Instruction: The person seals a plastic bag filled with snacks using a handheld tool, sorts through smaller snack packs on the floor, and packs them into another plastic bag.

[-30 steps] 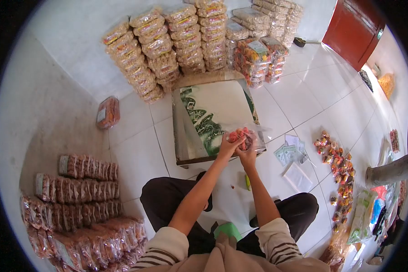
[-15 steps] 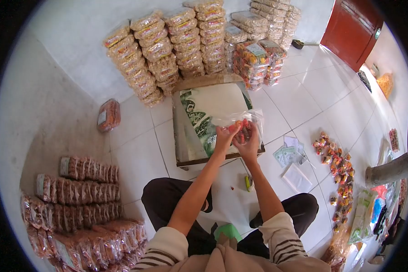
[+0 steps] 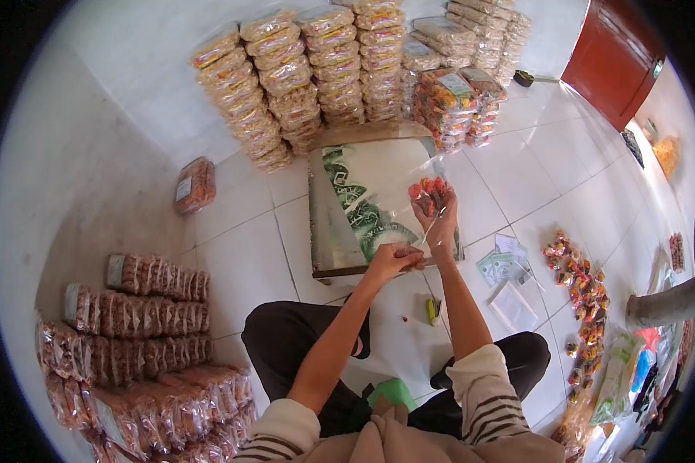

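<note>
My right hand [image 3: 440,224] is above the right side of a low table [image 3: 390,166], cupped around a clear plastic bag with red and dark wrapped pieces [image 3: 431,189] in it. Closer to my body, my left hand [image 3: 396,260] is closed in a pinch at the loose end of the same bag, over the table's near edge. The film is so clear that its exact outline is hard to see. A green-printed sheet covers part of the tabletop. On the floor, a yellow-green stapler-like tool [image 3: 433,311] lies just in front of the table.
Tall stacks of packed snack bags [image 3: 286,77] stand behind the table. Brown packets [image 3: 154,339] are piled at left. Right of my knee lie printed cards [image 3: 502,262], clear bags [image 3: 513,307] and a heap of small wrapped pieces [image 3: 583,285]. A reddish pack [image 3: 195,186] leans by the left wall.
My left hand has left the red pieces and come down toward me to the bag's end. The right hand now holds the filled part alone, slightly higher. The whole view has shifted a little.
</note>
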### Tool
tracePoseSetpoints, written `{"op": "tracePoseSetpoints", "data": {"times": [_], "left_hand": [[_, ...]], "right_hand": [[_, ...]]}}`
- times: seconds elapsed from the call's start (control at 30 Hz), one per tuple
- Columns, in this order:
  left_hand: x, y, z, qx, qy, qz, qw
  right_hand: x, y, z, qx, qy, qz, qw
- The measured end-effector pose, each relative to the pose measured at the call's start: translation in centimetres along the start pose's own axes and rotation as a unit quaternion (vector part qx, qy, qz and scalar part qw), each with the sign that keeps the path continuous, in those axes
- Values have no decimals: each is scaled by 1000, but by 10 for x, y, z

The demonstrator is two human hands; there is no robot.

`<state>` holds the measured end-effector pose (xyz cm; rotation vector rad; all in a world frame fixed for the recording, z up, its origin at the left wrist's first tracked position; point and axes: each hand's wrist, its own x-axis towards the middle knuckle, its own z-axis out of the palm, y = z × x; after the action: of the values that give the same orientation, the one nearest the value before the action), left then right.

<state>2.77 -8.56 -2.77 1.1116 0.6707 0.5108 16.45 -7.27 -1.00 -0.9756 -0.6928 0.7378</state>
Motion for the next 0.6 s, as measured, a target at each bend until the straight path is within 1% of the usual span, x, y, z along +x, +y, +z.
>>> {"op": "tracePoseSetpoints", "data": {"times": [0.07,0.1,0.13,0.17,0.2,0.23,0.27,0.3,0.33,0.37,0.4,0.43,0.47,0.5,0.53,0.57,0.6], "left_hand": [[-11,-1,1,43,26,6,999],[-13,-5,-2,41,29,8,999],[-16,-11,-4,24,27,4,999],[-18,-17,-8,7,25,0,1000],[-20,-21,-14,7,32,1,999],[-20,-25,-21,8,11,-9,1000],[-20,-28,-28,11,-12,-19,1000],[-20,-31,-32,11,-7,-20,1000],[-19,-35,-34,27,-26,-32,999],[-18,-38,-36,43,-47,-45,997],[-17,-38,-36,42,-46,-50,997],[-18,-37,-34,52,-76,-55,994],[-19,-36,-30,62,-106,-59,991],[-21,-39,-25,58,-106,-63,991],[-24,-43,-18,47,-160,-82,983],[-23,-44,-14,39,-215,-97,971],[-22,-40,-18,103,-226,-146,958]], "right_hand": [[0,17,7,148,-7,41,988],[0,25,10,220,-5,62,974],[-3,34,14,-74,19,-23,997],[-6,44,18,-358,40,-110,926],[-7,51,22,-363,38,-103,925],[-7,58,25,-367,37,-96,925],[-5,64,28,-63,52,37,996],[-4,73,28,95,47,105,989],[-3,81,29,247,63,173,951],[-4,90,30,59,40,58,996],[-4,99,27,-134,15,-59,989],[-1,90,27,-136,16,-55,989],[6,80,26,-81,-5,12,997],[12,73,24,-26,-25,79,996],[16,83,15,-27,-23,83,996],[22,92,7,107,19,110,988],[25,97,4,172,40,120,977]]}}
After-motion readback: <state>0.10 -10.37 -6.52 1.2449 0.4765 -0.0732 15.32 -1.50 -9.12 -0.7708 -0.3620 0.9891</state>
